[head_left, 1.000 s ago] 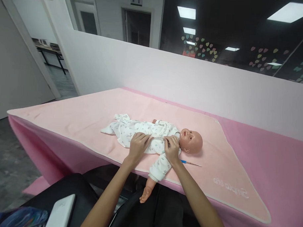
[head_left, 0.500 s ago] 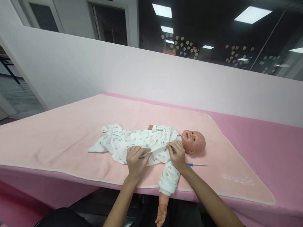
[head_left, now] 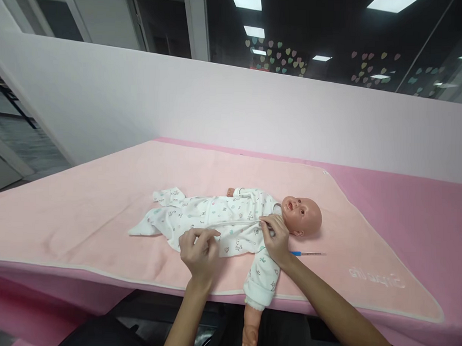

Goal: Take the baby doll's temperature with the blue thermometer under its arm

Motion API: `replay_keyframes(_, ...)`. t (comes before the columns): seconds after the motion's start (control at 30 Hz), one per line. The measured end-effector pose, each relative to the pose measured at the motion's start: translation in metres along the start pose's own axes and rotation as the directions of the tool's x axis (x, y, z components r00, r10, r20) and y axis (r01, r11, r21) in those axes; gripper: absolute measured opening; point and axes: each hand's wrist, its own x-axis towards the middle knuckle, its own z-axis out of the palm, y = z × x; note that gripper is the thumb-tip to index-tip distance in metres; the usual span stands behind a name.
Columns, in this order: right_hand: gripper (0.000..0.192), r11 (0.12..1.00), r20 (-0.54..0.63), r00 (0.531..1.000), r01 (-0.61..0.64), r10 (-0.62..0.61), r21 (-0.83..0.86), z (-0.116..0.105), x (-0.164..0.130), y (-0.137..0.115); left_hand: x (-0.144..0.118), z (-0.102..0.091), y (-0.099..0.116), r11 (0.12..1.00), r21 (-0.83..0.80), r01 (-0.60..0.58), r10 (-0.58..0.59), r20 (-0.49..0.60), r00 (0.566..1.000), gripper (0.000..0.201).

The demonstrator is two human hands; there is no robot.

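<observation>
— My left hand (head_left: 200, 253) has backed off, down and left of centre, and the garment's (head_left: 228, 241) front edge, raised in the earlier frame, now lies flatter.

— What's nearest you?

— The doll's (head_left: 304, 217) bare arm (head_left: 251, 327), hanging past the bench (head_left: 408, 199) edge at bottom centre. Beyond it, that left hand is half curled and blurred; I can't tell whether it pinches anything.

— And the right?

— My right hand (head_left: 277, 239), right of centre, pinches the garment edge near the doll's neck. A blue-handled stick (head_left: 307, 254) lies just beside that wrist.

— Meaning what for the work?

— I'd judge that edge is controlled mainly from the neck end now. The doll lies face up mid-frame on a peach blanket (head_left: 101, 188), head rightward; behind runs a white wall (head_left: 233, 107).
</observation>
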Motion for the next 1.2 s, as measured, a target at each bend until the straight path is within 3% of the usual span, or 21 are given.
replay_keyframes(0.2,0.010,0.999,0.006,0.999,-0.033,0.033,-0.017,0.002,-0.001,0.001,0.001,0.006,0.007,0.997,-0.028,-0.069,0.074,0.232,0.970,0.024)
replay_keyframes(0.33,0.011,0.999,0.028,1.000,0.003,-0.002,-0.040,0.003,0.000,0.002,0.001,0.010,0.005,0.993,-0.023,-0.119,0.121,0.296,0.948,0.022)
replay_keyframes(0.7,0.014,0.998,0.049,0.998,0.027,-0.025,-0.053,0.004,0.000,0.001,0.001,0.016,0.001,0.970,0.100,-0.220,0.182,0.297,0.937,0.025)
replay_keyframes(0.97,0.026,0.994,-0.036,0.999,0.036,-0.040,-0.103,0.006,0.002,0.002,0.002,0.021,-0.001,0.970,0.215,-0.110,0.054,0.254,0.966,0.020)
replay_keyframes(1.07,0.027,0.992,-0.022,0.998,0.051,-0.054,-0.113,-0.010,-0.001,-0.008,0.002,0.021,-0.002,0.974,0.210,-0.089,0.031,0.267,0.963,0.022)
replay_keyframes(1.2,0.021,0.976,0.022,0.999,0.045,-0.041,-0.215,-0.065,-0.023,-0.009,0.015,0.022,-0.003,0.979,0.152,-0.134,0.078,0.328,0.941,0.025)
